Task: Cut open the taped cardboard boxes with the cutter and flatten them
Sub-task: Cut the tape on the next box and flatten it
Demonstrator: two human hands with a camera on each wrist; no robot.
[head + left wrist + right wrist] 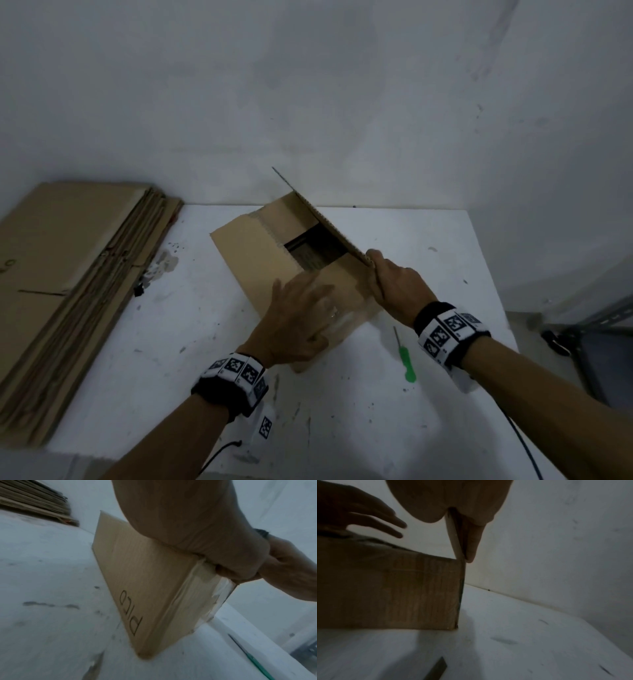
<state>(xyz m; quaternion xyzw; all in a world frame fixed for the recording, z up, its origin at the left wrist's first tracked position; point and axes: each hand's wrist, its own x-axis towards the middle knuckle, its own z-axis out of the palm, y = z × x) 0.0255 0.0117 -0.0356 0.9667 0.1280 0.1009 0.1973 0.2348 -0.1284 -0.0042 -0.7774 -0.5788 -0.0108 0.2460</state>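
Corrugated box [263,253] flap [318,216] pinched upright by right hand [397,284].

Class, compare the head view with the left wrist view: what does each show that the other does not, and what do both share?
Only the head view shows the box's open top, the raised flap the right hand grips, and both wristbands. Only the left wrist view shows lettering printed on the box side. Both show the cardboard box, the left hand on it, the flattened stack, the green cutter and the white table.
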